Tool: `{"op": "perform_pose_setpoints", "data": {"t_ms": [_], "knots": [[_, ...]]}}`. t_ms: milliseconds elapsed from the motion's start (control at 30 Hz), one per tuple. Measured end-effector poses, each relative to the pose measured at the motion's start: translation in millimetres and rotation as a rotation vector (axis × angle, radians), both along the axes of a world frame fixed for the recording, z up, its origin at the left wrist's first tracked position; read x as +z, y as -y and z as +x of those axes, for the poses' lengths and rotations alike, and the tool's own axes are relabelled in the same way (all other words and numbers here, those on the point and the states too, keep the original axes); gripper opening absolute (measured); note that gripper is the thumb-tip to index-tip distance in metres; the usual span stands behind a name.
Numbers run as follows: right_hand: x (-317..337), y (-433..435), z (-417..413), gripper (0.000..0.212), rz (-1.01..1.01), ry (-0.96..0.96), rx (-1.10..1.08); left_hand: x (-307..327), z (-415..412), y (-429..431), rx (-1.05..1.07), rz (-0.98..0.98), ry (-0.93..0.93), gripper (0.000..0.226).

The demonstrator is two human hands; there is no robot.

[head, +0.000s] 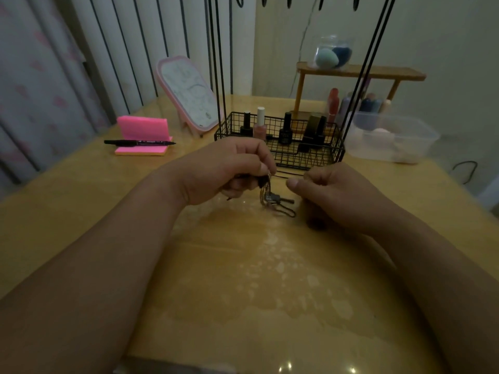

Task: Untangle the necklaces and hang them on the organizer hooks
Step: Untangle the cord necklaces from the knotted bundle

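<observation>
Two forearms are seen reaching in from the bottom edge over a glossy wooden table (243, 292), which is blotched with pale patches that can't really be identified. Just past those, the left hand (226, 171) is curled around a tangled bunch of necklaces (270, 197), held just above the tabletop. A gold ring-shaped pendant and some dark metal bits are dangled below the fingers. It's pretty dim though, so how many necklaces are in there can't be told, and most of the tangle is hidden inside the fist anyway.

A thin black cord (282, 176) is stretched from that bunch to the right hand (332, 195), where it's pinched between thumb and forefinger. The hands are held a little apart.

Right behind them a black wire basket (310, 157) is stood, with nail polish bottles (285, 128) inside. Thin black rods (220, 76) are run up from its ends, and only the lower tips of the organizer hooks (289, 2) are caught at the top edge.

Off to the left, a marker (139, 142) is laid across pink sticky notes (143, 128). To the right, a cloudy plastic tub (391, 139) is set down, contents too blurred to name, with a wooden shelf (361, 72) behind it.
</observation>
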State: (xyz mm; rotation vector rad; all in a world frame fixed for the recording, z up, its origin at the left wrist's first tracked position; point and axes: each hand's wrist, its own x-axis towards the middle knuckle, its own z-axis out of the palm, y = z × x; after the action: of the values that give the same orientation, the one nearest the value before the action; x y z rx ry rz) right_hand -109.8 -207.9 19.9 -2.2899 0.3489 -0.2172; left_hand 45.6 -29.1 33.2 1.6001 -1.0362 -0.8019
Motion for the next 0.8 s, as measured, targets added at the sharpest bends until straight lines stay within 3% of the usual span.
{"op": "perform_pose_setpoints", "data": {"t_ms": [100,200,267,433,567,800], "knots": [[-4,-3,3,0.013,0.05,0.079,0.065,-1,-3,2,-0.055,-0.066,-0.06,0.018],[-5,-6,5,0.022,0.405,0.084,0.187,-3,-3,3,-0.07,-0.095,-0.074,0.032],[-5,-6,5,0.021,0.514,0.073,0.204,-3,-1,3,-0.074,-0.092,-0.077,0.037],[-3,11,4,0.014,0.464,0.095,0.115,-4,2,1,-0.048,0.062,0.065,0.042],[-1,14,2,0.02,0.441,0.087,0.105,-4,0,-1,-0.065,0.169,0.24,0.031],[0,7,1,0.037,0.286,0.009,0.03,-3,0,-1,-0.025,0.193,0.255,0.02]]}}
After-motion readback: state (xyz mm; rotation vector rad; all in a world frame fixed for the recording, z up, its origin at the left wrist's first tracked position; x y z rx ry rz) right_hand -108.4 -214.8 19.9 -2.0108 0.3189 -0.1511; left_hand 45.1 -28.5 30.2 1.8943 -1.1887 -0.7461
